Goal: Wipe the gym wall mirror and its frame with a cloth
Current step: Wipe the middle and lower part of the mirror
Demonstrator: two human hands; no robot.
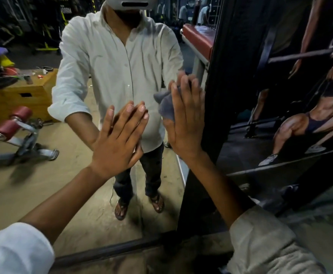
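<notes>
1. the cloth (165, 105) is a small grey rag, bunched up. i judge it light, soft and limp, so it will crumple and slide unless it is pinned flat.
2. it sits against the mirror (43, 184) at about chest height in the reflection, just beside the black frame (215, 86) on the right edge.
3. my right grip (187, 119) lies over the cloth with fingers straight and together. it presses the cloth onto the glass and does not clench it; most of the cloth pokes out to the left of the palm.
4. my left grip (118, 139) is released, palm flat on the bare glass, fingers straight, holding nothing. it is near the right one but apart from it.
5. the glass is probably stiff, slick and breakable. i would keep the push even and spread through the palm, not the fingertips.
6. for the frame i would likely fold the cloth over the fingers and pinch it with the thumb, so it follows the edge without slipping.
7. the frame looks hard and fixed, so it should take firmer rubbing than the glass.
8. writing: none i can read. the poster (300, 95) right of the frame shows a muscular figure and no legible text. marks in the dark reflection top left are too blurred to read.
</notes>
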